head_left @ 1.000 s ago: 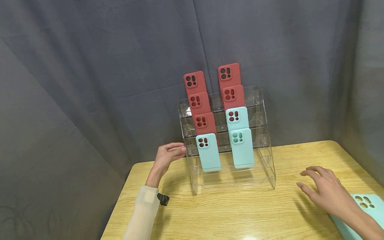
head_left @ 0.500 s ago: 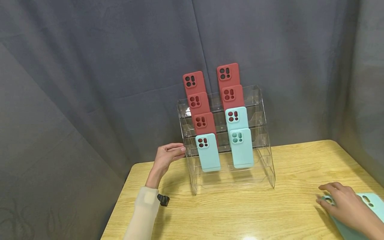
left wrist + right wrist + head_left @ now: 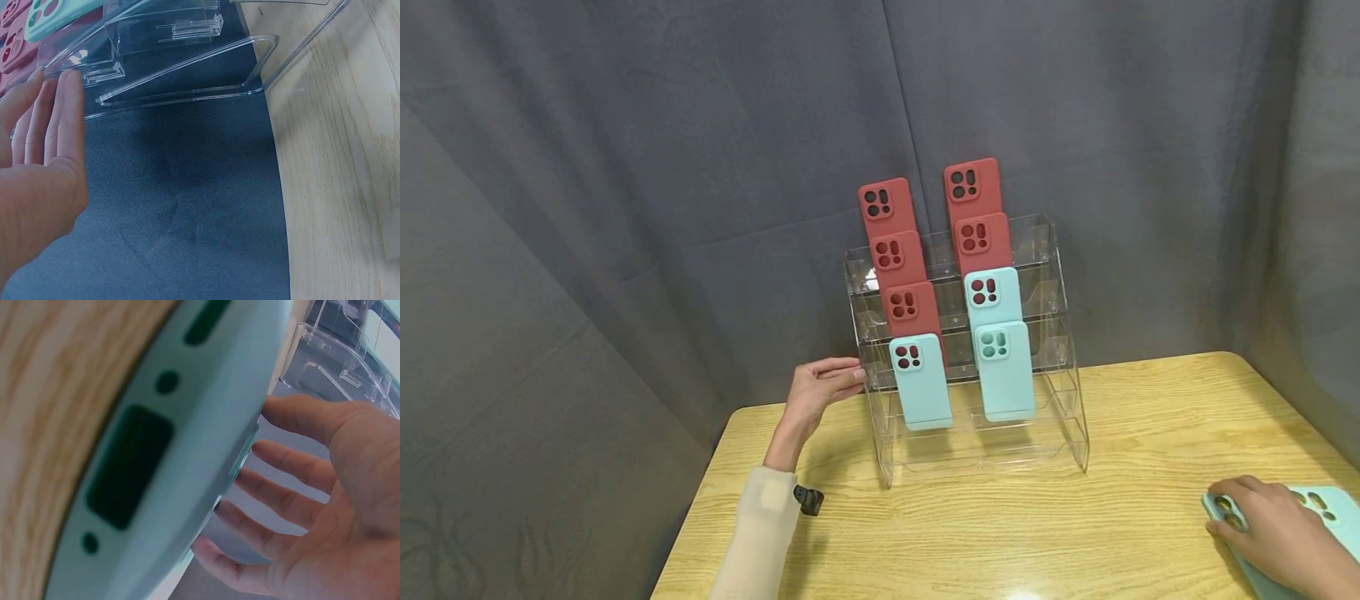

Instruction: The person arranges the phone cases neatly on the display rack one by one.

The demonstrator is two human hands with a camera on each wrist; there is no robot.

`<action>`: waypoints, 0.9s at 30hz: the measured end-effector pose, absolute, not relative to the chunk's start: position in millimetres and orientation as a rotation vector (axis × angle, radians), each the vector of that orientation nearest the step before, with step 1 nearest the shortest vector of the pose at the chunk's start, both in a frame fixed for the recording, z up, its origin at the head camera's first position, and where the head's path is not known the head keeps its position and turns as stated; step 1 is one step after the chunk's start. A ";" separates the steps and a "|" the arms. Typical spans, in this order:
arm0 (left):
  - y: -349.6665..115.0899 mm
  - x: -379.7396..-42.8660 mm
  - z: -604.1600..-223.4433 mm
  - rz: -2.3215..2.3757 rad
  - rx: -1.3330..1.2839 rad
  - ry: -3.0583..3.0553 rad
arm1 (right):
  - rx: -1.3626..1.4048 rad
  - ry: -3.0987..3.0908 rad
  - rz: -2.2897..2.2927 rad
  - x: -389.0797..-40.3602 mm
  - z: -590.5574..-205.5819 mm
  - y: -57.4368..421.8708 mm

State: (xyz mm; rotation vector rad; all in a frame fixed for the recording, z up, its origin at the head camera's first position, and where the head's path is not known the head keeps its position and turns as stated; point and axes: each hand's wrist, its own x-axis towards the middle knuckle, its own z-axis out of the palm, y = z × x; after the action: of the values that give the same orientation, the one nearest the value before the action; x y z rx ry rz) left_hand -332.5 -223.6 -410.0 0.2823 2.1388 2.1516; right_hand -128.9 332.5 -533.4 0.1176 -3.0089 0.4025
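My left hand (image 3: 823,387) touches the left side of a clear acrylic display stand (image 3: 985,458) with nearly straight fingers; the left wrist view shows its fingertips (image 3: 70,78) against the panel. At the table's right, my right hand (image 3: 1273,529) holds a mint phone case (image 3: 1240,562) by its camera end, thumb and fingers at the edges. In the right wrist view that case (image 3: 187,456) looms close to the camera. Another mint phone case (image 3: 1337,500) lies just beyond this hand, partly covered. Mint phone cases (image 3: 1007,383) and red phone cases (image 3: 891,212) stand in two columns on the rack.
The stand sits on a light wood table (image 3: 970,533) near its back edge. A dark grey curtain (image 3: 737,208) hangs behind and along both sides. A small black device (image 3: 808,498) is strapped to the left wrist.
My right hand has moved right and down from above the table onto the mint phone case and taken hold of it. The left hand and the stand have stayed in place.
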 end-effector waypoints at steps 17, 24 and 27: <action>-224.2 -331.9 -410.1 2.153 0.296 2.163 | 0.176 -2.974 0.414 -135.1 -538.0 322.0; -223.0 -331.9 -410.2 2.164 0.291 2.155 | 0.266 -2.773 0.498 -138.4 -516.7 300.4; -222.4 -332.1 -410.4 2.171 0.295 2.158 | 0.254 -2.683 0.545 -141.8 -498.9 281.3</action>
State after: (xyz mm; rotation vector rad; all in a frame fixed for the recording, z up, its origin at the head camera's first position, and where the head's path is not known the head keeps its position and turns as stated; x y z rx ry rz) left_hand -332.1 -222.4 -410.4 0.2950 2.1580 2.1705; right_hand -141.8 281.3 -498.9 0.2537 -2.6829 0.5450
